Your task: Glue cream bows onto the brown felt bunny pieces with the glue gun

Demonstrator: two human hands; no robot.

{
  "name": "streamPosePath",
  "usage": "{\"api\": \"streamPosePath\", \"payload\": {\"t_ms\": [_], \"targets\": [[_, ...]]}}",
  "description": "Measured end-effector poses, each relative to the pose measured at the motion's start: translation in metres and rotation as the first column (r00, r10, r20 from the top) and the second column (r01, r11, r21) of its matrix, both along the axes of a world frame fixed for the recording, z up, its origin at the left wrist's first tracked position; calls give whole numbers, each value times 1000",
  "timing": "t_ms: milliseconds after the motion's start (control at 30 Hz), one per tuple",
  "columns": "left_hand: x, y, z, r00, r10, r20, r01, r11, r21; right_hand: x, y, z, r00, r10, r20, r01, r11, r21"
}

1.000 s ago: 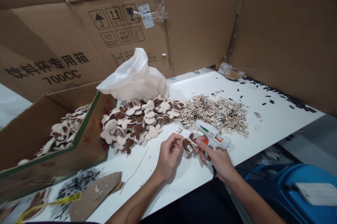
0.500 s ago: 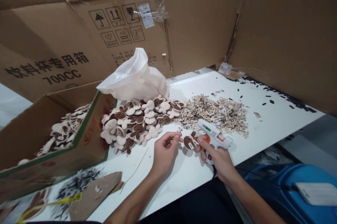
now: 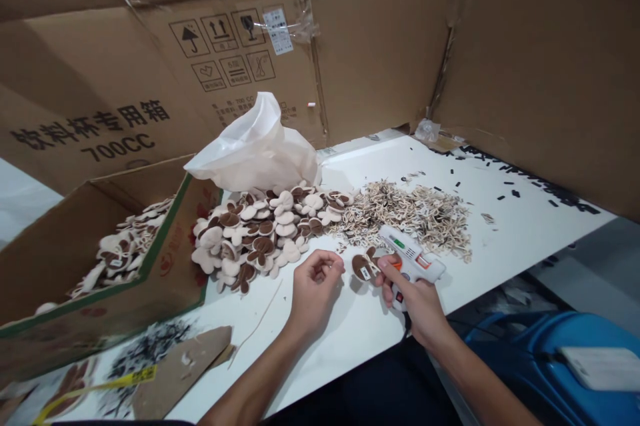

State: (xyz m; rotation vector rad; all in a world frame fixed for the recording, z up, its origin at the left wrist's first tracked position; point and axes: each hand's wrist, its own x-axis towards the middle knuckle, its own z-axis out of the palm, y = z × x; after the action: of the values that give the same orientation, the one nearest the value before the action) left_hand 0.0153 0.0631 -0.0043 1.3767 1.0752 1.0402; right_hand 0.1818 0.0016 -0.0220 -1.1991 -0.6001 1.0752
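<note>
My right hand [image 3: 415, 299] is wrapped round a white hot glue gun [image 3: 407, 249] with orange parts. Between its thumb and fingers it also pinches a brown felt bunny-head piece [image 3: 359, 266], which bears a cream bow and a small white label. Just left of that piece is my left hand [image 3: 317, 286], its fingers curled and the thumb and forefinger tips together; anything between them is too small to make out. Beyond my hands lie a heap of cream and brown felt pieces [image 3: 260, 229] and a pile of small cream bows [image 3: 405, 209].
At left stands an open cardboard box [image 3: 170, 246] with finished-looking felt pieces inside. A white plastic bag [image 3: 260, 146] rests behind the heap. Black bits [image 3: 515, 194] are scattered along the far right edge. Cardboard walls [image 3: 380, 46] enclose the table; a blue stool [image 3: 565, 353] is below right.
The felt piece and glue gun have shifted slightly right, away from my left hand. The left fingertips have drawn back from the piece and closed together.
</note>
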Motion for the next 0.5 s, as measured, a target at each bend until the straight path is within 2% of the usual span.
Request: {"api": "streamPosePath", "payload": {"t_ms": [133, 300, 433, 500], "targets": [[-2, 0, 3, 997, -80, -10, 80, 995, 56, 0, 0, -1, 1000, 17, 25, -17, 1000, 4], [0, -6, 3, 961, -254, -110, 262, 963, 68, 1, 0, -1, 998, 45, 51, -45, 999, 5], [3, -10, -1, 932, -217, -291, 262, 957, 126, 0, -1, 1, 995, 86, 45, -86, 996, -5], [4, -11, -2, 925, -205, -319, 260, 956, 139, 0, 0, 2, 996, 82, 42, -82, 997, -9]]}}
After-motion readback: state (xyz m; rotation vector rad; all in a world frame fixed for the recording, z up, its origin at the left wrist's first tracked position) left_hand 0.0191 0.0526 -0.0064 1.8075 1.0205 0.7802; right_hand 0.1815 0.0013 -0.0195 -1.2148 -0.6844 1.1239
